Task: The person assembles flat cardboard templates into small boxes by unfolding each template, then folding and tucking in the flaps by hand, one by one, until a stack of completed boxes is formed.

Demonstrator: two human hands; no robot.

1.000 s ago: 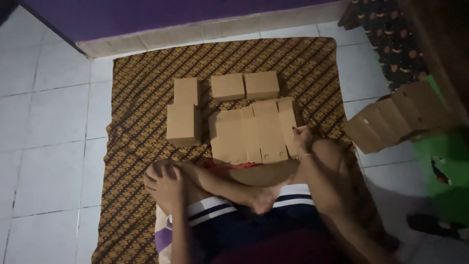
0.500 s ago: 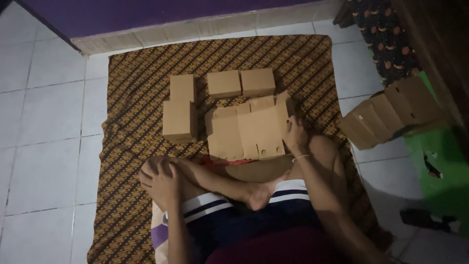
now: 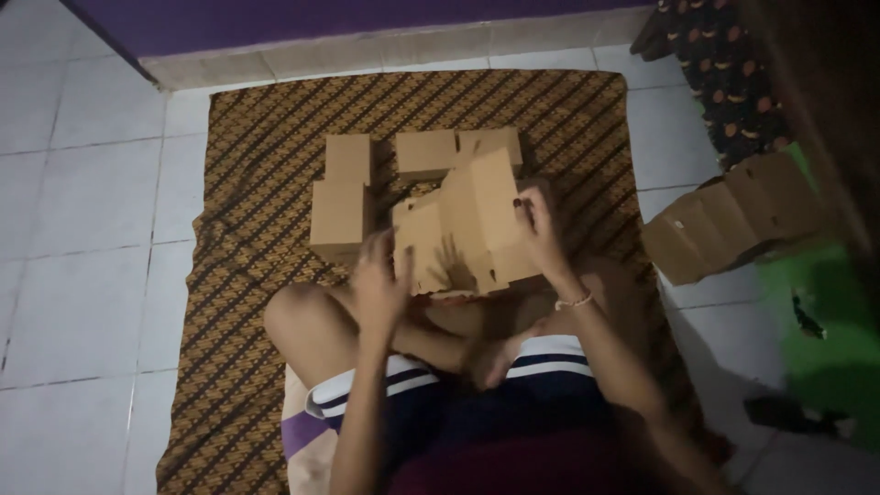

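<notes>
**Flat carton lifted off the mat**

My left hand (image 3: 380, 280) has left my knee and now hovers open, fingers spread, beside the flat cardboard blank (image 3: 472, 225). My right hand (image 3: 539, 229) grips the blank's right edge, tilting it up where it lay flat before. 3 folded boxes (image 3: 341, 197) sit closed behind it; I cannot tell their contents. I sit cross-legged on a patterned brown mat (image 3: 247, 229) over white floor tiles (image 3: 82, 202), purple wall (image 3: 275, 14) ahead.

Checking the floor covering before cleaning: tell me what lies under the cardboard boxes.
Under the folded cardboard boxes lies a brown patterned mat spread over white floor tiles. The right hand lifts an unfolded cardboard sheet; what is beneath that sheet is covered.
</notes>
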